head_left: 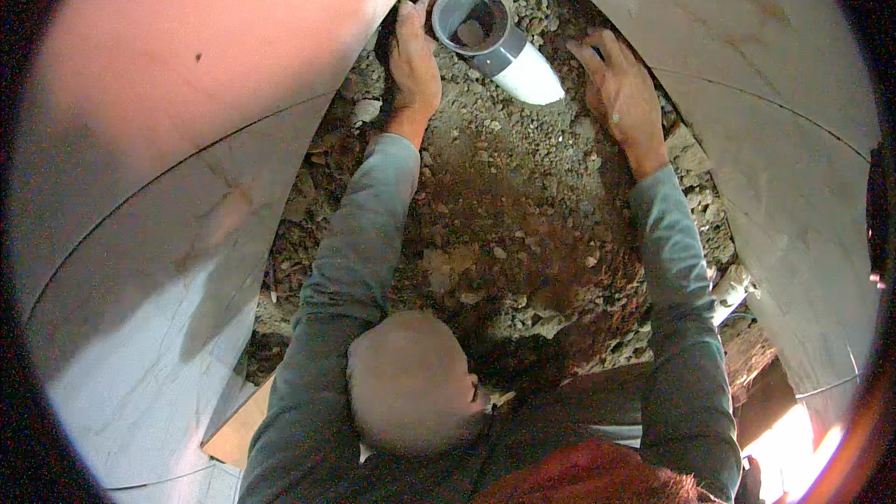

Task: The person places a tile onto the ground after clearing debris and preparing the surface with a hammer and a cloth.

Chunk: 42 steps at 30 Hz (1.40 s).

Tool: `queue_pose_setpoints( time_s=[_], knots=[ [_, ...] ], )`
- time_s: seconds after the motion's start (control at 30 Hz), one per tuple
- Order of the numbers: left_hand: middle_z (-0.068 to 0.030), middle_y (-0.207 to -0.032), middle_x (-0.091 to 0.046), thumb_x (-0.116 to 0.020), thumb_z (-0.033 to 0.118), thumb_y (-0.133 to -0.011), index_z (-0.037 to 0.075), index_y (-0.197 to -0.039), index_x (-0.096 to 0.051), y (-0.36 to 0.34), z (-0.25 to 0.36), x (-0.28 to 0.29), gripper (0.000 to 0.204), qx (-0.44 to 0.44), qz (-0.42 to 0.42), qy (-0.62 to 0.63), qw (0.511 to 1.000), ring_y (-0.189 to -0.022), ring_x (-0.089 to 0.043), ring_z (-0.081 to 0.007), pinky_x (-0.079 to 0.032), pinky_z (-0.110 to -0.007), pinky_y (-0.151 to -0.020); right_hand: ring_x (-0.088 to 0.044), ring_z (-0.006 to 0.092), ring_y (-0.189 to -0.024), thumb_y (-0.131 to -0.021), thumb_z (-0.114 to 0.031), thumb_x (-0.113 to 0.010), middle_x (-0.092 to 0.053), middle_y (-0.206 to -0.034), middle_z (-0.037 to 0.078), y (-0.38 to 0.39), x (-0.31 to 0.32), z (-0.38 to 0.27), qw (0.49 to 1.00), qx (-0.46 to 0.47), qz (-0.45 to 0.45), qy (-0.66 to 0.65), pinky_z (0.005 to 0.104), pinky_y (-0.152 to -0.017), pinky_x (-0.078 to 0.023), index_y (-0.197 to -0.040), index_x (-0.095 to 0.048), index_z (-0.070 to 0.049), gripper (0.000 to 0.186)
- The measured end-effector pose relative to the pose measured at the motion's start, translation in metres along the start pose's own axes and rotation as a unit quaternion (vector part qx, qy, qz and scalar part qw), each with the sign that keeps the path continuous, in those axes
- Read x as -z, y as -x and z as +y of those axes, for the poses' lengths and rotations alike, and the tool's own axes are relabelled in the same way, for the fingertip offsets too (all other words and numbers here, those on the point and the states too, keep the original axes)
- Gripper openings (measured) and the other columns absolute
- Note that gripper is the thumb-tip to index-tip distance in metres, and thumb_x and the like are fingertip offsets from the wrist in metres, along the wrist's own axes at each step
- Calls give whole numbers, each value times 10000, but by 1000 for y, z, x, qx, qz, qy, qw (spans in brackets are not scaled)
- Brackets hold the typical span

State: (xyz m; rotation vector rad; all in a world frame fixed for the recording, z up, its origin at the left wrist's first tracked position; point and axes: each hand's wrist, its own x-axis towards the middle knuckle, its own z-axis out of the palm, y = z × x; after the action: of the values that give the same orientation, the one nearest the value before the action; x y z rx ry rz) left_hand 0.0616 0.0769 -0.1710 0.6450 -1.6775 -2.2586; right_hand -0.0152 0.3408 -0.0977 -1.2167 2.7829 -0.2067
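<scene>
A grey plastic pipe (507, 51) shows its round open mouth at the top of the trench. Its far part looks bright white, and whether that is its colour or strong light I cannot tell. Inside the mouth shows a brownish lump (469, 34). My left hand (415, 65) is close against the pipe's left side, fingers pointing away from me and partly in shadow; whether they touch the pipe is unclear. To the right of the pipe, apart from it, my right hand (621, 98) hovers over the soil with fingers spread and slightly curled, holding nothing.
Loose gravelly soil (509, 177) lies between my forearms. Pale, smooth sloping surfaces flank the dug ground on the left (187, 149) and right (756, 84). A rounded beige shape (411, 383), perhaps a knee, is below my left forearm. A short whitish pipe-like piece (731, 291) sits by my right forearm.
</scene>
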Motion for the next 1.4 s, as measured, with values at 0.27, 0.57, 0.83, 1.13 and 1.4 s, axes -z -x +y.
queue_pose_setpoints(
  time_s=[0.27, 0.57, 0.83, 1.13, 1.4],
  knots=[
    [-175, -1220, -692, -376, 449, -1103, -10, -1328, -614, 2, 13, 1, 564, -65, 41, -119, 990, -1154, -636, -279, -472, -406, -1025, -653, 370, -1060, -794, -43, -681, -606, -1170, 121, -3, -10, 3, 998, -10, 18, -57, 481, -887, -576, -1224, -649, -100, 434],
    [-152, -1006, -685, -630, 50, -866, 37, -1056, -666, 10, 89, -17, 194, -409, -107, -554, 717, -1036, -643, -397, -538, -473, -902, -676, 363, -1084, -916, -162, -595, -606, -1210, 141, 1, -27, 14, 999, -18, 33, -23, 499, -892, -575, -1200, -647, -112, 292],
    [-184, -1185, -689, -516, 235, -979, 76, -1188, -684, -151, 35, 15, 312, -79, -591, -662, 455, -1143, -644, -327, -484, -445, -1013, -690, 356, -1076, -962, -172, -562, -638, -1169, 128, -4, -27, 4, 996, 16, 85, -34, 473, -925, -578, -1171, -662, -73, 251],
    [-193, -1168, -716, -467, 523, -1030, 63, -1238, -692, -43, 89, -74, 552, 101, -462, -588, 656, -1125, -668, -339, -446, -441, -1071, -660, 345, -1173, -1040, -304, -513, -662, -1266, 121, -1, -57, 20, 988, -7, 153, -23, 480, -988, -552, -1274, -676, -129, 335],
    [-261, -757, -688, -591, 486, -988, 11, -972, -665, -40, 23, -16, 481, -263, -261, -762, 531, -732, -710, -447, -546, -572, -668, -546, 356, -1353, -1010, -234, -556, -456, -1588, 174, 5, -16, 0, 998, -58, -11, -23, 471, -1114, -451, -1428, -588, -72, 449]
  ],
)
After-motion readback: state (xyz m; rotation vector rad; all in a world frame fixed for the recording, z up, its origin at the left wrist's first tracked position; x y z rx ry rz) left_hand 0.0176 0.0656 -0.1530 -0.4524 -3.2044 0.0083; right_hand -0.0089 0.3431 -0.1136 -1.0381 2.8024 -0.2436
